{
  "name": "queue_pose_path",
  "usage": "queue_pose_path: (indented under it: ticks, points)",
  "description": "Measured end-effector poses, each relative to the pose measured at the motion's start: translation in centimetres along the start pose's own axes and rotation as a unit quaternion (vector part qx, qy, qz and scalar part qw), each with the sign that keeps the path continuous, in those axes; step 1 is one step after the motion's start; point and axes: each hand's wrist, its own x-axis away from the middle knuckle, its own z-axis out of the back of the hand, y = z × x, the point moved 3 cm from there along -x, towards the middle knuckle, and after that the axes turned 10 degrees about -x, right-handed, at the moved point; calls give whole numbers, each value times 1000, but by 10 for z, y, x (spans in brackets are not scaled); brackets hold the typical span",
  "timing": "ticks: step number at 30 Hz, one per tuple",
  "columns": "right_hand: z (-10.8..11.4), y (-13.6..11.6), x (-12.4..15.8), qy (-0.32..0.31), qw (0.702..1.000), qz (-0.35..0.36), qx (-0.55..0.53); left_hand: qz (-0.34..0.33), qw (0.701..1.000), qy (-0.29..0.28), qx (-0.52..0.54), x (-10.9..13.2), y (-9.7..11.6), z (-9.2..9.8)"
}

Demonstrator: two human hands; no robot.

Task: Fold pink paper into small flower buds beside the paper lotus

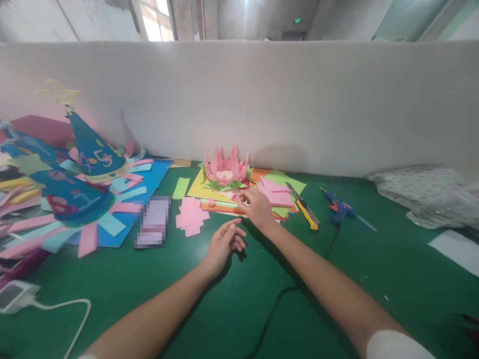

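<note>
My right hand [256, 208] reaches to the paper stack in front of a pink paper lotus flower [226, 169] with green leaves. Its fingertips are pinched at a small pink folded paper piece [235, 197], partly hidden by the fingers. A similar small pink piece [211, 203] lies a little to the left on the stack. My left hand [223, 247] hovers over the green table with fingers apart and nothing in them. Nearest to it on the left is a loose pile of pink paper squares [191, 217].
Right of the stack lie a yellow utility knife [307, 214] and a blue glue gun [340, 209] with a cord. A pixelated phone-like object [153, 222] and decorated blue cone hats [75, 192] are at left. A plastic bag [430, 194] sits at right, before a white partition [318, 109].
</note>
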Motion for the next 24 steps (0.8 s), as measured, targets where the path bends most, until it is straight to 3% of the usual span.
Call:
queue_pose_path:
  ticks: [5,11,16,19,24]
  points:
    - [-6,11,-10,-17,1000,-15,-15,4,1000,-5,-4,1,1,0]
    - [41,61,-1,-11,988,-48,149,1,1000,-18,-17,2,1,-2]
    - [60,97,13,-92,962,-124,227,-10,999,-26,-38,2,-1,-3]
    - [58,101,17,-128,952,-118,250,-10,999,-30,-45,3,-1,-3]
    - [56,100,17,-133,954,-91,254,-11,998,-33,-53,4,1,-3]
